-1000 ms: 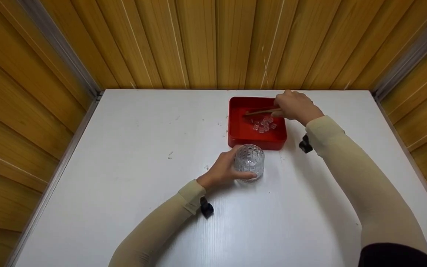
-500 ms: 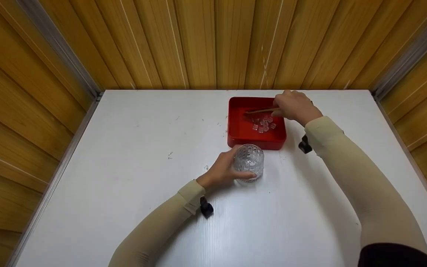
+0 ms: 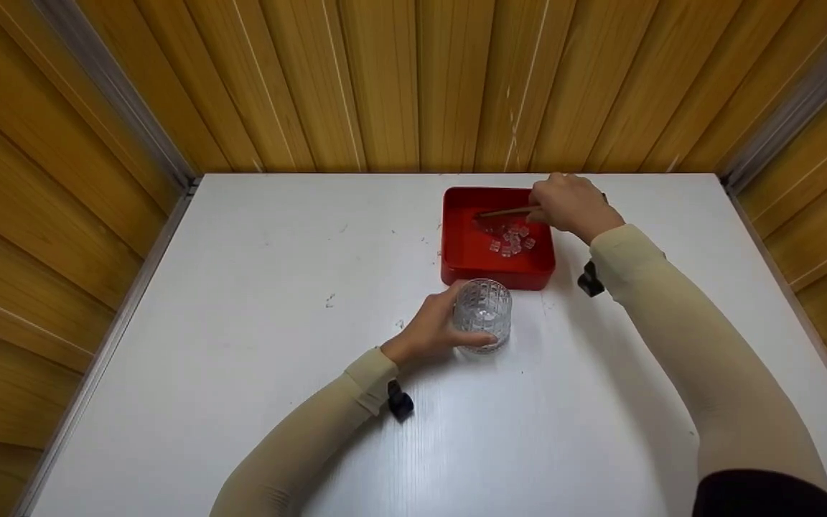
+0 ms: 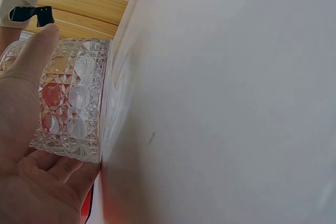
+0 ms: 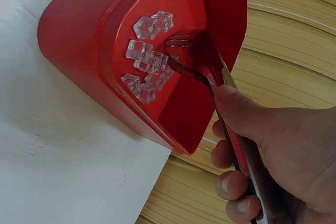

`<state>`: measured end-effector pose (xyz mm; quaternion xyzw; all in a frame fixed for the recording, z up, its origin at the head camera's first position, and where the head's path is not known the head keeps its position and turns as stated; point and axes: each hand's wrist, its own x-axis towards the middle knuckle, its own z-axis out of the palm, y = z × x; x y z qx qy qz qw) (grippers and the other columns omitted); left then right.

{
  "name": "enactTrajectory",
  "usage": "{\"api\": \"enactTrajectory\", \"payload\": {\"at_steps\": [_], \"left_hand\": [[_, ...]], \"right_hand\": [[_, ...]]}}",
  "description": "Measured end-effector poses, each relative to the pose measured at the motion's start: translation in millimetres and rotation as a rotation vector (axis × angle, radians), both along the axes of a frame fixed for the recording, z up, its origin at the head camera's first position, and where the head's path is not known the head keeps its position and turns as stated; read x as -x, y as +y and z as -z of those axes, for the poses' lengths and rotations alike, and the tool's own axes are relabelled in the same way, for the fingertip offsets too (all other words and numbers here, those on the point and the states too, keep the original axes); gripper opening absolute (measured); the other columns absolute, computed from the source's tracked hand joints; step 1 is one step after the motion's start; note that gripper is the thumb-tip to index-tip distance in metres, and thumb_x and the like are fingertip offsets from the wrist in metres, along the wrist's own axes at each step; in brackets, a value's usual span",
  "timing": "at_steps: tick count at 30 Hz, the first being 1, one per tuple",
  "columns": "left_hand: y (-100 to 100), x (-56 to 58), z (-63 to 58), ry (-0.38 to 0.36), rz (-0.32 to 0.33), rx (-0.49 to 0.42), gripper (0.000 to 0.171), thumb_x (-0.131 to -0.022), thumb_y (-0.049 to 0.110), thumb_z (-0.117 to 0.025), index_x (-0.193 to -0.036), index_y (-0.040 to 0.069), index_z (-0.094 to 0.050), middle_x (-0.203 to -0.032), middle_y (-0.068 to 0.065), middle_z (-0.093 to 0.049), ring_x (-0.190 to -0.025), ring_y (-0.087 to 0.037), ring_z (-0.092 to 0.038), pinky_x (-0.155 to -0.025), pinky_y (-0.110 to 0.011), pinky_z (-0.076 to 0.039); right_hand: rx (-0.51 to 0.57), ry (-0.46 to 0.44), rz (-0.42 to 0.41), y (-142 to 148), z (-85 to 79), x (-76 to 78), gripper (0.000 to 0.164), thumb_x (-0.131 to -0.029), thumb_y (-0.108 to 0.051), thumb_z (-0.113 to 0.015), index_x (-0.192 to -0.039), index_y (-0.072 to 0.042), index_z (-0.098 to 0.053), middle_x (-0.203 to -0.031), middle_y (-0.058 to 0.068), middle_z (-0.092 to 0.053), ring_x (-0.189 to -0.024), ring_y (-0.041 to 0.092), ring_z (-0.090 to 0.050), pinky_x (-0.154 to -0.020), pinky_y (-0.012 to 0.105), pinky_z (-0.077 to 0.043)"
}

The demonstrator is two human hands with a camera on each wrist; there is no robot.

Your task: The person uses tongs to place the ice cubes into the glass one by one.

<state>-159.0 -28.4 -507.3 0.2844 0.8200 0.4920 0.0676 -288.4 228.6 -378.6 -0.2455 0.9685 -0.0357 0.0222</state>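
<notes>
In the head view my left hand (image 3: pixel 431 330) holds a clear patterned drinking glass (image 3: pixel 483 316) upright on the white table. The left wrist view has the thumb on one side of the cut-glass wall (image 4: pixel 73 95) and fingers on the other. My right hand (image 3: pixel 573 205) grips metal tongs (image 3: pixel 507 213) whose ends reach into a red square tray (image 3: pixel 496 275). Several clear ice cubes (image 5: pixel 149 64) lie loose on its floor. The tongs' tip (image 5: pixel 179 41) sits beside the cubes; whether a cube is between the arms I cannot tell.
The tray stands near the table's back edge, just behind the glass. Wood-look panels (image 3: pixel 385 86) rise behind and at both sides of the white table (image 3: pixel 277 287). Black wrist cameras (image 3: pixel 400 402) are strapped at both sleeves.
The tongs' tip has shifted slightly in the tray beside the cubes. My left hand and the glass have stayed in place.
</notes>
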Motion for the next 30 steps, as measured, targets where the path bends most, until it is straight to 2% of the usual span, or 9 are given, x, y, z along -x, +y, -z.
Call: {"api": "enactTrajectory", "payload": {"at_steps": [9, 16, 24, 30], "left_hand": [[1.4, -0.7, 0.4, -0.013, 0.002, 0.000, 0.082, -0.076, 0.035, -0.093, -0.143, 0.014, -0.050, -0.130, -0.003, -0.067, -0.111, -0.013, -0.063, -0.097, -0.026, -0.051], [1.9, 0.6, 1.1, -0.007, 0.002, 0.000, 0.083, -0.076, 0.035, -0.093, -0.144, 0.014, -0.050, -0.131, -0.004, -0.067, -0.111, -0.013, -0.064, -0.096, -0.026, -0.052], [1.5, 1.5, 2.7, -0.009, 0.005, -0.006, 0.082, -0.075, 0.034, -0.094, -0.143, 0.014, -0.051, -0.130, -0.005, -0.068, -0.111, -0.014, -0.064, -0.097, -0.027, -0.052], [1.4, 4.8, 2.8, 0.002, 0.002, -0.012, 0.081, -0.075, 0.034, -0.094, -0.141, 0.014, -0.052, -0.128, -0.003, -0.068, -0.110, -0.014, -0.064, -0.097, -0.026, -0.052]], "right_hand": [[0.006, -0.028, 0.001, 4.7, 1.2, 1.0, 0.020, -0.093, -0.019, -0.078, -0.103, -0.001, -0.079, -0.083, 0.011, -0.074, -0.069, 0.024, -0.061, -0.063, 0.040, -0.055], [0.035, -0.083, 0.037, 8.2, -5.1, 2.9, 0.025, -0.096, -0.021, -0.074, -0.112, -0.002, -0.078, -0.093, 0.014, -0.076, -0.069, 0.024, -0.062, -0.061, 0.036, -0.055], [0.034, -0.062, 0.048, 15.7, -12.0, 0.2, 0.028, -0.097, -0.022, -0.074, -0.117, -0.003, -0.077, -0.102, 0.017, -0.076, -0.073, 0.027, -0.065, -0.064, 0.039, -0.058], [0.034, -0.039, 0.043, 20.0, -21.8, -3.4, 0.027, -0.097, -0.025, -0.074, -0.116, -0.006, -0.078, -0.102, 0.016, -0.076, -0.072, 0.026, -0.064, -0.058, 0.036, -0.053]]}}
